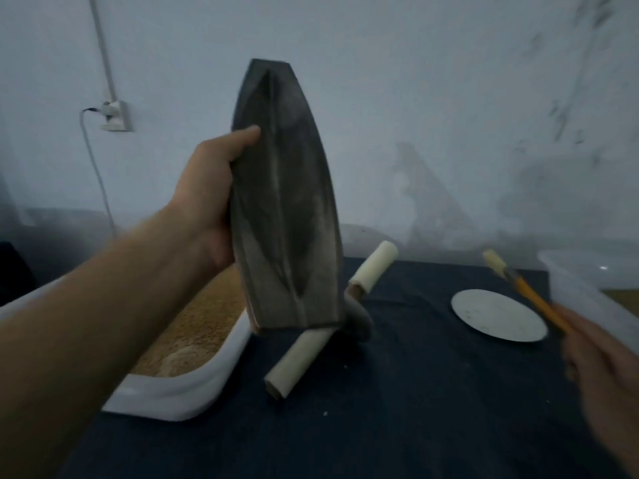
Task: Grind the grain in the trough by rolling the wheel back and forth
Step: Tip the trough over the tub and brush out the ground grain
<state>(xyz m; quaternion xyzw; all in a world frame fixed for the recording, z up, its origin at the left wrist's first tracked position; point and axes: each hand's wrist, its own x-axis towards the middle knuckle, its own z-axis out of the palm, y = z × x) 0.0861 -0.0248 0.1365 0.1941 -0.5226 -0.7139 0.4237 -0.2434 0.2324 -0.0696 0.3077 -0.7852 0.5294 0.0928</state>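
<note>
My left hand grips the left edge of the dark boat-shaped trough, which stands almost upright with its lower end over the near end of a white tray of ground tan grain. The trough's groove faces me and is dusted with pale powder. The grinding wheel with its pale wooden axle handle lies on the dark cloth just behind and right of the trough. My right hand at the right edge holds a brush by its yellow handle, bristles pointing up-left.
A round white plate sits on the dark cloth at the right. A clear plastic container stands at the far right. A wall socket with a cable is on the pale wall behind.
</note>
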